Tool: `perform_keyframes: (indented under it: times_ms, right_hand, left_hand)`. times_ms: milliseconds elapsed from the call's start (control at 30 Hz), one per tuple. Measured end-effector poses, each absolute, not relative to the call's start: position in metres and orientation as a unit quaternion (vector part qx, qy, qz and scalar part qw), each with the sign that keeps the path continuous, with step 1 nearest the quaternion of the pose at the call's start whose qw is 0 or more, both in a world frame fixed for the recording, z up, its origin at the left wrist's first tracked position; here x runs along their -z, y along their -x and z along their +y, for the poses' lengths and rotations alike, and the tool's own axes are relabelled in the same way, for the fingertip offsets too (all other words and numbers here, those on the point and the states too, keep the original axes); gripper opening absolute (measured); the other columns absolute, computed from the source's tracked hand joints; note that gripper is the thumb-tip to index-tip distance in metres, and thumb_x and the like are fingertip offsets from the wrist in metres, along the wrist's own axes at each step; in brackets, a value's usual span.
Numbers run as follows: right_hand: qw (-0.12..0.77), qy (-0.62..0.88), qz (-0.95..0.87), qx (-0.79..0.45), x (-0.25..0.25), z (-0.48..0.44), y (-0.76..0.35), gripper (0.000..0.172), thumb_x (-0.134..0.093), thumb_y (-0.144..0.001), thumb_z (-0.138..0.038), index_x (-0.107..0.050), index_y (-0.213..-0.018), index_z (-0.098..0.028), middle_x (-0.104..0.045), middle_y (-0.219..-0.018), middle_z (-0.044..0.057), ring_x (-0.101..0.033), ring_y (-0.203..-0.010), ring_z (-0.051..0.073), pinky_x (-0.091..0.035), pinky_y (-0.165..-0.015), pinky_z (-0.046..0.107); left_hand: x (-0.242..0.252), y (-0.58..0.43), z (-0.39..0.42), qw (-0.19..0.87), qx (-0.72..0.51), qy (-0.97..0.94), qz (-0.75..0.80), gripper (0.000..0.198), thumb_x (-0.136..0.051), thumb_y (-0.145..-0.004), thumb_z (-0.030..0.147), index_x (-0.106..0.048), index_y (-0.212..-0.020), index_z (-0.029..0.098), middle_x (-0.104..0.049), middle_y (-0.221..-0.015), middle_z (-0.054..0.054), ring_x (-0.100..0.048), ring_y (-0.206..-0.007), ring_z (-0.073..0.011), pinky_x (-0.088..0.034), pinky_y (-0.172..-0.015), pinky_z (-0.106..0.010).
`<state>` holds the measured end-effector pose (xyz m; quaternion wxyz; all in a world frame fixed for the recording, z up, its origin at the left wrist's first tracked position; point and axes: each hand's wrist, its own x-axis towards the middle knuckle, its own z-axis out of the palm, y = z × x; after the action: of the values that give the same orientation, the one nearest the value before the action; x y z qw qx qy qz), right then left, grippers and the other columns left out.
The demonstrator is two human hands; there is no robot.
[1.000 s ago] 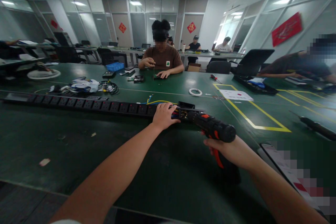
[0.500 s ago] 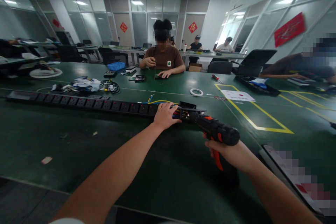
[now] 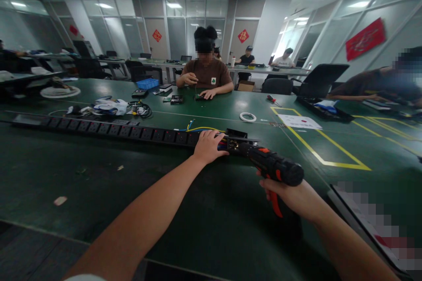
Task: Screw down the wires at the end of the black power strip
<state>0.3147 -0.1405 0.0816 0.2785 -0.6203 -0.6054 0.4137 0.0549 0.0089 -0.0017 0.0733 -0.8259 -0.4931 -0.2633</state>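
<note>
A long black power strip [image 3: 135, 132] with a row of sockets lies across the green table. My left hand [image 3: 208, 146] is closed over its right-hand part, near the open end where coloured wires show. In my right hand [image 3: 286, 191] is a black and orange cordless screwdriver [image 3: 275, 164], its handle wrapped by the fingers. The tool points left, and its front end meets the open end of the strip; the exact contact at the tip is too small to tell. Yellow and blue wires [image 3: 201, 129] stick out behind the strip.
Behind the strip are bundled cables [image 3: 140, 109], a blue basket [image 3: 147, 84] and a white ring-shaped roll [image 3: 247, 117]. A screwdriver [image 3: 272, 99] and a paper sheet [image 3: 299, 121] lie at the right, by yellow tape [image 3: 346, 166]. A person [image 3: 206, 72] works opposite; another sits at far right.
The whole view has shifted slightly. Both hands, the strip and the power tool keep nearly the same places relative to each other.
</note>
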Motion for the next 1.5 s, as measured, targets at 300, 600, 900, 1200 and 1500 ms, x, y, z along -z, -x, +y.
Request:
perform_keyframes:
  times_ms: [300, 600, 900, 1200, 1500]
  right_hand:
    - [0.287, 0.619, -0.594, -0.426, -0.081, -0.144, -0.316, 0.042, -0.076, -0.069, -0.045, -0.07, -0.104, -0.022, -0.069, -0.065, -0.001, -0.07, -0.066, 0.024, -0.057, -0.068, 0.039]
    - [0.291, 0.613, -0.606, -0.415, -0.079, -0.137, -0.318, 0.042, -0.076, -0.071, -0.046, -0.071, -0.105, -0.023, -0.069, -0.065, -0.002, -0.071, -0.065, 0.024, -0.058, -0.068, 0.038]
    - [0.293, 0.611, -0.604, -0.42, -0.083, -0.14, -0.316, 0.041, -0.076, -0.07, -0.045, -0.07, -0.105, -0.023, -0.069, -0.065, -0.002, -0.069, -0.064, 0.023, -0.057, -0.066, 0.038]
    - [0.31, 0.608, -0.586, -0.437, -0.086, -0.143, -0.325, 0.044, -0.077, -0.07, -0.045, -0.072, -0.107, -0.022, -0.071, -0.067, -0.001, -0.071, -0.067, 0.025, -0.058, -0.071, 0.04]
    - [0.304, 0.603, -0.596, -0.434, -0.085, -0.142, -0.327, 0.042, -0.076, -0.071, -0.044, -0.071, -0.106, -0.022, -0.07, -0.066, -0.002, -0.071, -0.066, 0.025, -0.057, -0.068, 0.039]
  left_hand:
    - [0.001, -0.055, 0.009, 0.069, 0.268, 0.825, -0.492, 0.078, -0.088, -0.09, 0.065, -0.069, -0.151, 0.02, -0.067, -0.147, -0.016, -0.059, -0.14, -0.0368, -0.039, -0.122, -0.049]
    - [0.002, -0.056, 0.01, 0.07, 0.272, 0.826, -0.489, 0.077, -0.088, -0.09, 0.065, -0.069, -0.15, 0.021, -0.068, -0.148, -0.016, -0.059, -0.139, -0.0371, -0.04, -0.121, -0.051]
    - [0.0, -0.055, 0.007, 0.068, 0.273, 0.826, -0.489, 0.081, -0.089, -0.089, 0.064, -0.068, -0.152, 0.018, -0.067, -0.151, -0.017, -0.059, -0.141, -0.0375, -0.04, -0.123, -0.052]
    - [-0.018, -0.083, -0.012, 0.047, 0.303, 0.825, -0.475, 0.027, -0.077, -0.102, 0.037, -0.084, -0.123, 0.021, -0.065, -0.155, -0.013, -0.055, -0.147, -0.0335, -0.037, -0.13, -0.052]
    - [-0.039, -0.109, -0.034, -0.078, 0.254, 0.762, -0.591, 0.026, -0.069, -0.103, 0.039, -0.085, -0.108, 0.02, -0.073, -0.126, -0.018, -0.068, -0.119, -0.038, -0.057, -0.097, -0.048]
